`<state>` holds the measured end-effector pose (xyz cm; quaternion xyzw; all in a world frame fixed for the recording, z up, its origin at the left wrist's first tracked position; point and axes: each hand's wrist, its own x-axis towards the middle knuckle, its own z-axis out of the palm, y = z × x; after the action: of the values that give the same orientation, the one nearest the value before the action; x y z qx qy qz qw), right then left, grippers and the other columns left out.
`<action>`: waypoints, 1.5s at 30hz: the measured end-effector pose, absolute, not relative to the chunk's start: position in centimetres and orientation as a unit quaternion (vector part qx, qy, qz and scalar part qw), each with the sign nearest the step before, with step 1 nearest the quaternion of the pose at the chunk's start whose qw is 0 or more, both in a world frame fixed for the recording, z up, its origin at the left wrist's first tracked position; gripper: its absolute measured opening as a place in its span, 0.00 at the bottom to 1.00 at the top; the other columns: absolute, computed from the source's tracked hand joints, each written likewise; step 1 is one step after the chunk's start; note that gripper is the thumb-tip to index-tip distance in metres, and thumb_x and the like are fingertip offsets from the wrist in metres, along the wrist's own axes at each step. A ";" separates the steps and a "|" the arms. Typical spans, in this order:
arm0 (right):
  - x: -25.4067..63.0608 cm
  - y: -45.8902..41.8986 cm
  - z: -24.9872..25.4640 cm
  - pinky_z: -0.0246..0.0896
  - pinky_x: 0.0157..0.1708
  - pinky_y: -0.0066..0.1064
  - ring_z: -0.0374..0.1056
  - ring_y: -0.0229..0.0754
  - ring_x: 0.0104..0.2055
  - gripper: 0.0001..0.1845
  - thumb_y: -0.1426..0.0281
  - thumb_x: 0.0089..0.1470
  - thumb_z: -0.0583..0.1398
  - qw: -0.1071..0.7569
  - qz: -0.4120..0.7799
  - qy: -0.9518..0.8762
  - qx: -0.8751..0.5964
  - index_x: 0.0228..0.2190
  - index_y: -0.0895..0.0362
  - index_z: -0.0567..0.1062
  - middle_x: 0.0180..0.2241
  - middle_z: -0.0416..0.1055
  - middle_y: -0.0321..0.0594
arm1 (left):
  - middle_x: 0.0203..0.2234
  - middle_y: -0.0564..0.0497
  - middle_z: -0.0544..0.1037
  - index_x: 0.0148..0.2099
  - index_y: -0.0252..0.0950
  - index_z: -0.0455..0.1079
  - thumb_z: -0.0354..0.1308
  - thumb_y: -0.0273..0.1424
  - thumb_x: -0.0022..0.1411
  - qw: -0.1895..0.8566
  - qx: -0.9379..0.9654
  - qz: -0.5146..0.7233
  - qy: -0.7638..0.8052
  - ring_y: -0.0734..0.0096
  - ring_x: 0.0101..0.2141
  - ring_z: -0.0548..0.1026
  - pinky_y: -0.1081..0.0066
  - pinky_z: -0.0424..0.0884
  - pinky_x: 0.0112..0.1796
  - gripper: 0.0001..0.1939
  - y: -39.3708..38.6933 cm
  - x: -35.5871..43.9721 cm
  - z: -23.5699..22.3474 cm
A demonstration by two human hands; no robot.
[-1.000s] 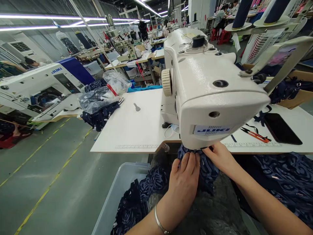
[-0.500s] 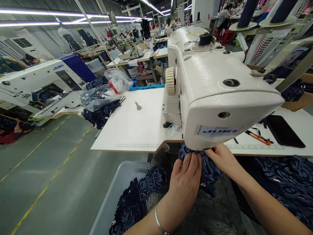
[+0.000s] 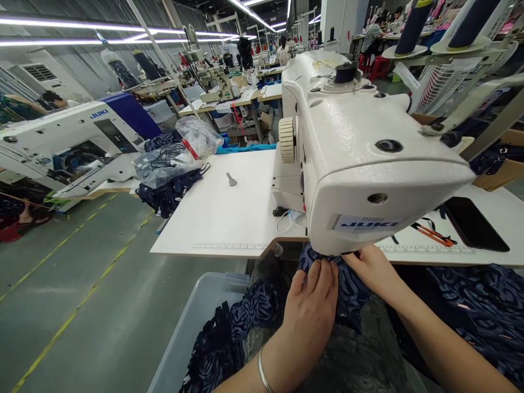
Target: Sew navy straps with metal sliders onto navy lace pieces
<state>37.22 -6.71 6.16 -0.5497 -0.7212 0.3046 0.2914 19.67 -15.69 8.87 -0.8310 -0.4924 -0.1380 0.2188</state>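
Note:
A navy garment [image 3: 352, 289] with a swirling pattern lies under the head of a white JUKI sewing machine [image 3: 368, 180]. My left hand [image 3: 313, 300], a silver bangle at its wrist, presses bent fingers onto the cloth just below the machine head. On the other side, my right hand [image 3: 372, 267] pinches the garment's edge close under the head; its fingertips are partly hidden. The needle and presser foot are out of sight behind the machine head. More navy pieces with rounded, cup-like shapes [image 3: 260, 303] trail into a clear plastic tub [image 3: 180, 333] at my left.
The white tabletop [image 3: 229, 213] carries a small metal piece [image 3: 231, 179]. An orange cutter [image 3: 436, 234] and a black phone [image 3: 477, 224] lie on the right. Patterned fabric [image 3: 483, 311] hangs at lower right. A plastic bag [image 3: 164, 161] sits at the table's left, near another JUKI machine [image 3: 69, 142].
Both hands keep their hold on the garment, with hardly any movement at the machine. The view has shifted very slightly.

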 end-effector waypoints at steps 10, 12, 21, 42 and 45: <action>37.1 -6.3 4.7 0.64 0.37 0.34 0.68 0.44 0.35 0.14 0.57 0.60 0.52 0.410 0.352 -0.637 -0.550 0.35 0.54 0.68 0.29 0.70 0.37 | 0.47 0.47 0.77 0.54 0.31 0.70 0.47 0.24 0.64 0.215 -0.814 -0.205 -0.499 0.66 0.48 0.71 0.64 0.62 0.48 0.19 -15.2 19.5 8.5; 37.6 -6.2 3.7 0.65 0.41 0.36 0.68 0.45 0.39 0.17 0.54 0.61 0.50 0.439 0.368 -0.606 -0.551 0.35 0.54 0.69 0.32 0.71 0.39 | 0.47 0.46 0.77 0.54 0.30 0.70 0.48 0.24 0.62 0.218 -0.815 -0.204 -0.496 0.65 0.48 0.71 0.64 0.61 0.48 0.20 -15.2 19.6 8.4; 39.0 -8.6 -0.5 0.55 0.57 0.49 0.67 0.53 0.46 0.25 0.45 0.52 0.57 0.337 0.592 -0.567 -0.464 0.28 0.54 0.76 0.35 0.75 0.45 | 0.51 0.44 0.75 0.60 0.31 0.66 0.46 0.31 0.66 0.171 -0.837 -0.181 -0.487 0.59 0.52 0.69 0.62 0.58 0.53 0.23 -15.6 19.7 8.7; 42.7 -10.6 9.7 0.63 0.37 0.27 0.70 0.39 0.36 0.17 0.58 0.64 0.52 0.277 0.411 -0.743 -0.450 0.33 0.55 0.76 0.32 0.74 0.38 | 0.27 0.51 0.75 0.37 0.38 0.72 0.48 0.38 0.70 -0.293 -0.773 -0.314 -0.467 0.72 0.28 0.75 0.77 0.71 0.29 0.15 -15.0 19.8 11.4; 44.9 -5.2 7.3 0.63 0.42 0.32 0.70 0.43 0.42 0.17 0.59 0.64 0.52 0.248 0.262 -0.628 -0.690 0.37 0.57 0.73 0.38 0.74 0.43 | 0.30 0.49 0.74 0.40 0.38 0.70 0.45 0.33 0.71 -0.151 -0.795 -0.323 -0.491 0.71 0.30 0.75 0.75 0.70 0.29 0.13 -13.7 19.1 11.2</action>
<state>44.90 -5.24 7.31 -0.6898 -0.6279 0.2619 0.2476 19.09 -13.70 11.24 -0.7950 -0.4906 -0.3234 -0.1508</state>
